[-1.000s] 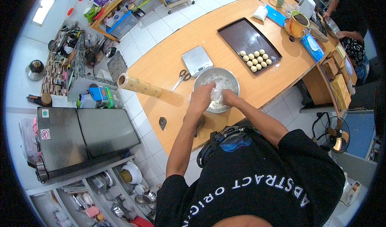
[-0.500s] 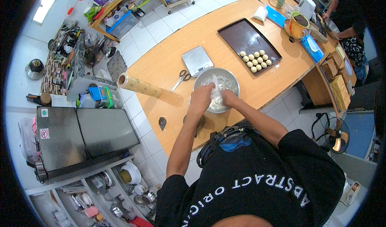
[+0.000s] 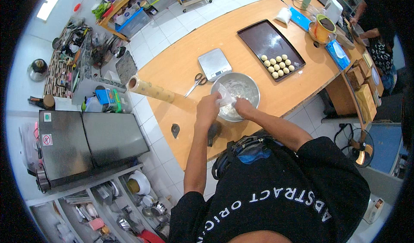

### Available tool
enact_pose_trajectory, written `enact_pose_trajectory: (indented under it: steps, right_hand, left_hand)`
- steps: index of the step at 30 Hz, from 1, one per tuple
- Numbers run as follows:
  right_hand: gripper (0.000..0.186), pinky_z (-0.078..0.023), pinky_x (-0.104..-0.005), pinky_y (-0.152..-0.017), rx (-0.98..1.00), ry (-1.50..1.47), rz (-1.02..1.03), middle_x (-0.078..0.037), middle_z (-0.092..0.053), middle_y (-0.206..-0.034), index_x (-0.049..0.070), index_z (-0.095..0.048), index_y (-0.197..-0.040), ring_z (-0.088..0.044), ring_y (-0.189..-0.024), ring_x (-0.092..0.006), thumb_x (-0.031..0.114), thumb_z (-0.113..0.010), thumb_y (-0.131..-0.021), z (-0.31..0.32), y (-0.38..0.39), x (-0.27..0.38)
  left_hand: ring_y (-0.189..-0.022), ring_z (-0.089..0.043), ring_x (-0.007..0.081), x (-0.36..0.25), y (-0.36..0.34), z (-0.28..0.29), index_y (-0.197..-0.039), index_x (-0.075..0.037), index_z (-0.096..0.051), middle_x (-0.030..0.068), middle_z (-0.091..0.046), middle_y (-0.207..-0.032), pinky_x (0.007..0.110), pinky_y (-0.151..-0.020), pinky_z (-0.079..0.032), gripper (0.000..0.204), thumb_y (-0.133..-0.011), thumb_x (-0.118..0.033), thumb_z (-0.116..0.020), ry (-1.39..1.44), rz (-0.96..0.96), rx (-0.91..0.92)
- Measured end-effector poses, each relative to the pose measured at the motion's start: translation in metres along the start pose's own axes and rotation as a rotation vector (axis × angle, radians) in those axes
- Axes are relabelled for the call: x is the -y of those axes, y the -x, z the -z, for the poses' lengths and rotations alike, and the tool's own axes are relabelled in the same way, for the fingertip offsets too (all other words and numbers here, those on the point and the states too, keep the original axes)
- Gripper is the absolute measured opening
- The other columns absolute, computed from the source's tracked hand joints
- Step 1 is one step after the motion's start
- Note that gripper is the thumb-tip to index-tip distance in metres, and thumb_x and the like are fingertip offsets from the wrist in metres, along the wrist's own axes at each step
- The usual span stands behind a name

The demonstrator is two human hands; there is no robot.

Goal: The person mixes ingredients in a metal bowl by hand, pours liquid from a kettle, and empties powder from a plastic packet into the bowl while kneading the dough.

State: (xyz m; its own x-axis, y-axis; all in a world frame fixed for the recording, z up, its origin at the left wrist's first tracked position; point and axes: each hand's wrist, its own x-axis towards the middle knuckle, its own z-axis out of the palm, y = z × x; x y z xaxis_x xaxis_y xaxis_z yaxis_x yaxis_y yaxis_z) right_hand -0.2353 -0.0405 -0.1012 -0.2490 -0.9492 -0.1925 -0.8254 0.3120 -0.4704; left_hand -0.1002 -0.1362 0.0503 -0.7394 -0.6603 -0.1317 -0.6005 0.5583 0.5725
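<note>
A metal mixing bowl (image 3: 256, 100) with a pale, floury coating inside stands near the table's front edge. At its left rim, my left hand (image 3: 208, 108) is closed on a clear plastic bag (image 3: 224, 95), which hangs over the bowl. Inside the bowl, by its right side, my right hand (image 3: 245, 108) has its fingers bent together beside the bag's lower end. Whatever those fingers hold is hidden. Whitish dough or flour (image 3: 229, 112) lies in the bowl's bottom below both hands.
Beyond the bowl are a kitchen scale (image 3: 214, 65), scissors (image 3: 196, 85) and a dark baking tray (image 3: 258, 32) with several pale dough balls (image 3: 279, 65). An upright roll of plastic film (image 3: 151, 91) stands left. Another person (image 3: 373, 32) works at the far right.
My left hand has drawn back slightly, pulling the plastic bag up toward the bowl's left rim. My right hand stays inside the bowl. The view has shifted slightly.
</note>
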Motion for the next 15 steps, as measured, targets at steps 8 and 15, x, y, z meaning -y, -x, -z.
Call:
enact_pose_trajectory:
  steps: [8, 15]
  right_hand:
    - [0.017, -0.048, -0.0446, -0.066, 0.041, 0.049, 0.009, -0.026, -0.058, -0.078, -0.003, -0.057, -0.083, -0.059, -0.076, -0.0372, 0.005, -0.05, -0.07, 0.023, -0.009, -0.008]
    - [0.015, -0.048, -0.0441, -0.065, 0.136, 0.102, 0.225, -0.021, -0.06, -0.078, -0.001, -0.059, -0.082, -0.06, -0.076, -0.0348, 0.005, -0.05, -0.072, 0.022, 0.007, -0.006]
  left_hand:
    - [-0.082, -0.06, 0.0238, 0.03, 0.026, 0.026, -0.088, 0.001, -0.055, 0.0157, -0.062, -0.084, 0.032, -0.073, -0.045, 0.015, -0.075, -0.005, -0.057, 0.404, 0.111, -0.181]
    - [-0.092, -0.056, 0.0181, 0.074, 0.05, 0.027, -0.108, 0.001, -0.043, 0.0137, -0.058, -0.099, 0.027, -0.077, -0.045, 0.034, -0.076, 0.009, -0.052, 0.878, 0.194, -0.271]
